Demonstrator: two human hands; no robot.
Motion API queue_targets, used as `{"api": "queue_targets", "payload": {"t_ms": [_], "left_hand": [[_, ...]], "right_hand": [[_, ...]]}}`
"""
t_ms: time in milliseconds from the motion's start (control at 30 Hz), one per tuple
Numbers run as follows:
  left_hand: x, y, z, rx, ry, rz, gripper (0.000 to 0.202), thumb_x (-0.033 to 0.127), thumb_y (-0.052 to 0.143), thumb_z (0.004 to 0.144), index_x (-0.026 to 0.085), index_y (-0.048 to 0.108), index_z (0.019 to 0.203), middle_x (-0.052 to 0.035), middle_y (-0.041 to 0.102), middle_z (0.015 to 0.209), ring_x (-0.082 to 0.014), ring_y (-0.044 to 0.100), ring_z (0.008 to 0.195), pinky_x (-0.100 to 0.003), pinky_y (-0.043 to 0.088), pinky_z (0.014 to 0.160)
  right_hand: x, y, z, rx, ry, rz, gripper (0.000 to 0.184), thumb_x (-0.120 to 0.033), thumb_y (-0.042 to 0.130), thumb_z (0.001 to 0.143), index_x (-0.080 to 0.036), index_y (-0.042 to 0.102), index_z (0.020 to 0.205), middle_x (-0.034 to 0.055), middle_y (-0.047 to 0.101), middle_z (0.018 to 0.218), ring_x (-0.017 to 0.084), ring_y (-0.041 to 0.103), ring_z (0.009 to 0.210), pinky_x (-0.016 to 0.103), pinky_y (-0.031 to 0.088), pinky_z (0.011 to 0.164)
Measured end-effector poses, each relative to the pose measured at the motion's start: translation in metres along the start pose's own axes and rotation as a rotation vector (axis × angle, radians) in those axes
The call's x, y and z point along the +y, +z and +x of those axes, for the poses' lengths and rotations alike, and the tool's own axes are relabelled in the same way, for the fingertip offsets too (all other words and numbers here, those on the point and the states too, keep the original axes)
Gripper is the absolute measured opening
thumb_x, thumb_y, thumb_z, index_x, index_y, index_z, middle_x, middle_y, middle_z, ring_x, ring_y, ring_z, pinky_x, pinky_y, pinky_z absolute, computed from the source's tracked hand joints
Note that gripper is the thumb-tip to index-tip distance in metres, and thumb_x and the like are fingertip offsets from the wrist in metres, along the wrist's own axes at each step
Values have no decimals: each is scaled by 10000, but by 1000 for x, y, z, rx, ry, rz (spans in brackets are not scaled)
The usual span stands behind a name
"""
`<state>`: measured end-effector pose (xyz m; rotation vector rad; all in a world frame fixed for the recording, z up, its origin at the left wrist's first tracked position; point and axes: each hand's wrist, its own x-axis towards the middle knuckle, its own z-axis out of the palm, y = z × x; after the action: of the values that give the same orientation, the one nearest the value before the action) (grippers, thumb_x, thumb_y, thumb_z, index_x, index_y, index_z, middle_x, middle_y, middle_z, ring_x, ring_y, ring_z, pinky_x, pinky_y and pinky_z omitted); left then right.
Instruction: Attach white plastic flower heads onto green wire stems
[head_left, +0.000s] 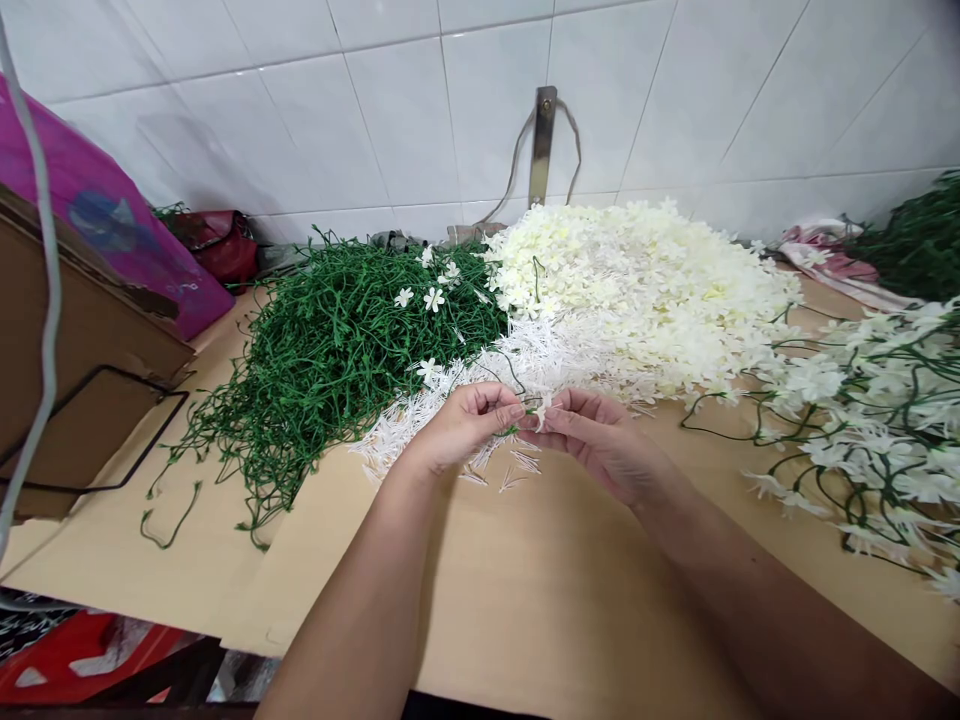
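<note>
My left hand [466, 425] and my right hand [592, 435] meet over the middle of the tan table [525, 580], fingers pinched together. Between them is a thin green plastic stem [517, 378] that loops up behind the fingers, and a small white flower piece [541, 408] sits at the fingertips. Just behind my hands lies a heap of white spiky plastic parts [450, 400]. Farther back are a pile of green stems [337, 350] on the left and a mound of cream-white flower heads [645, 290] on the right.
Finished stems with white flowers [870, 420] lie at the right edge. A cardboard box [75, 370] and a magenta bag [112, 220] stand at the left, a red bag [221, 245] behind them. White tiled wall [412, 110] backs the table. More green stems [919, 240] sit far right.
</note>
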<state>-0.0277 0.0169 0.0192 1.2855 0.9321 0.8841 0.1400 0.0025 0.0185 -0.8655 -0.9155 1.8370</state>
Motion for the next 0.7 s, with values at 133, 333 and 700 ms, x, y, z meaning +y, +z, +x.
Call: {"api": "queue_targets", "payload": {"t_ms": [133, 333, 700], "left_hand": [[1, 1, -1, -3, 0, -4, 268, 372, 671, 649, 126, 568, 632, 35, 527, 539, -47, 403, 487, -199, 263, 480], [-1, 4, 1, -7, -11, -9, 289, 404, 650, 661, 138, 538, 636, 52, 478, 515, -39, 349, 442, -202, 227, 448], [-7, 8, 5, 60, 5, 94, 317, 408, 622, 673, 153, 446, 605, 73, 371, 505, -34, 291, 433, -202, 193, 430]], "right_hand": [[2, -3, 1, 2, -13, -76, 242, -301, 739, 594, -166, 538, 582, -39, 594, 589, 98, 590, 621, 340, 463, 809], [3, -3, 2, 80, -116, -331, 281, -366, 706, 602, -167, 507, 597, -23, 568, 580, 102, 529, 580, 266, 422, 618], [3, 0, 2, 94, -171, -497, 305, -424, 680, 593, -169, 515, 627, -33, 496, 570, 98, 446, 549, 244, 337, 531]]}}
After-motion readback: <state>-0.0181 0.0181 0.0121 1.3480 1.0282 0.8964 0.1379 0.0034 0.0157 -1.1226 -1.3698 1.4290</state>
